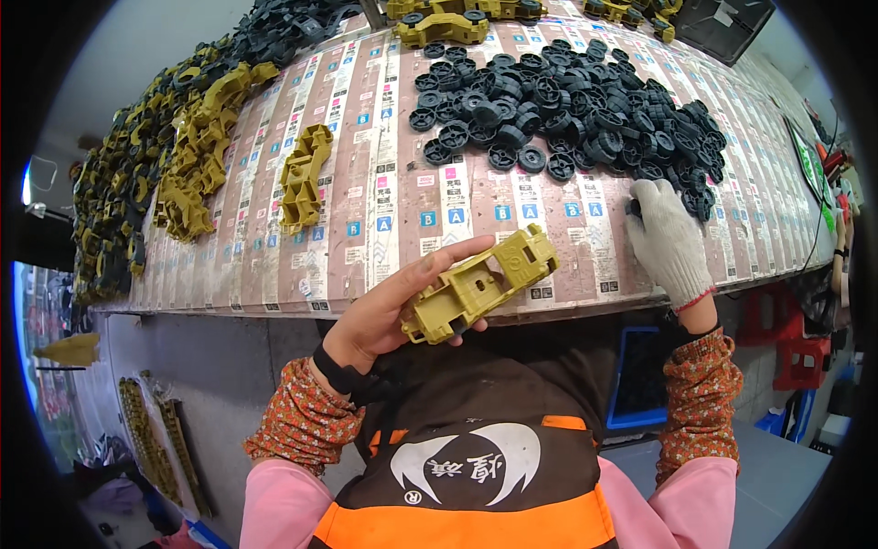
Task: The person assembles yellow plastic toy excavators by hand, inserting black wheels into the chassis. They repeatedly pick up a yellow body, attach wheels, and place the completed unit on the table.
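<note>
My left hand (393, 300), bare with a dark wristband, is closed around a mustard-yellow plastic toy car body (482, 285). The body is tilted, with its open cabin facing up, over the table's near edge. A dark bit shows under its near end, too hidden to make out. My right hand (668, 240) wears a white knit glove and is at the near right edge of a heap of black toy wheels (558, 105). Its fingers are curled down, and a dark wheel (633, 209) partly shows at the fingertips; the glove hides the rest.
Several yellow car bodies (305, 178) lie left of centre, and more (194, 156) are clustered farther left beside a large yellow-and-black heap (114, 197). Others (444, 29) stand at the far edge. A black bin (727, 27) is at the far right. Red stools (801, 361) stand below the table.
</note>
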`<state>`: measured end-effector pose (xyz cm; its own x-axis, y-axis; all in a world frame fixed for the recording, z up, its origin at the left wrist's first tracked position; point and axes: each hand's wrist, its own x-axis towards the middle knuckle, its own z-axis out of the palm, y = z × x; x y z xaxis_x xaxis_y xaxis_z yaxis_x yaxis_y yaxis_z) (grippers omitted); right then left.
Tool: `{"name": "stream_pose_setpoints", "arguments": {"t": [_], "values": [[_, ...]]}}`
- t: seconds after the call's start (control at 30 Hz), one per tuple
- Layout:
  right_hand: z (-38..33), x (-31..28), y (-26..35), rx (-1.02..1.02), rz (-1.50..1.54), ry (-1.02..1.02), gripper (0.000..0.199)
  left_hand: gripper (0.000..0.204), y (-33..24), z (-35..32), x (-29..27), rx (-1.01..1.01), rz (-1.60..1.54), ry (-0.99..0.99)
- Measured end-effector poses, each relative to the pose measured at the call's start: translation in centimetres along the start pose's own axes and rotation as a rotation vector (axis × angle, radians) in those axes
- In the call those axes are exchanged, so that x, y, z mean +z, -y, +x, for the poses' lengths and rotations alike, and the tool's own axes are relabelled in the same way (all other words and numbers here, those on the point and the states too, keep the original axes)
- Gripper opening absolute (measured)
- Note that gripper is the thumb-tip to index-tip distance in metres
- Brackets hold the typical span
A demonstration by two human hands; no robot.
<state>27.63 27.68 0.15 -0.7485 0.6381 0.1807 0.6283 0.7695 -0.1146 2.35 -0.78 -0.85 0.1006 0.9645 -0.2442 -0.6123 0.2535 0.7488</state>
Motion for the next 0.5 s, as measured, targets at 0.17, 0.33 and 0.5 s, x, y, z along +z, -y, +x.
{"name": "stream_pose_setpoints", "arguments": {"t": [0.17,0.33,0.5], "values": [[-0.2,-0.4,0.0,-0.041,-0.014,0.044,0.037,0.098,-0.5,0.0,0.4,-0.02,0.037,-0.024],[-0.2,-0.8,2.5,-0.019,0.527,-0.016,0.037,0.101,0.1,0.1,-0.8,-0.066,0.053,0.042],[-1.5,-1.1,9.6,0.021,1.051,0.109,0.031,0.09,0.1,0.6,-0.1,-0.02,-0.095,0.03]]}}
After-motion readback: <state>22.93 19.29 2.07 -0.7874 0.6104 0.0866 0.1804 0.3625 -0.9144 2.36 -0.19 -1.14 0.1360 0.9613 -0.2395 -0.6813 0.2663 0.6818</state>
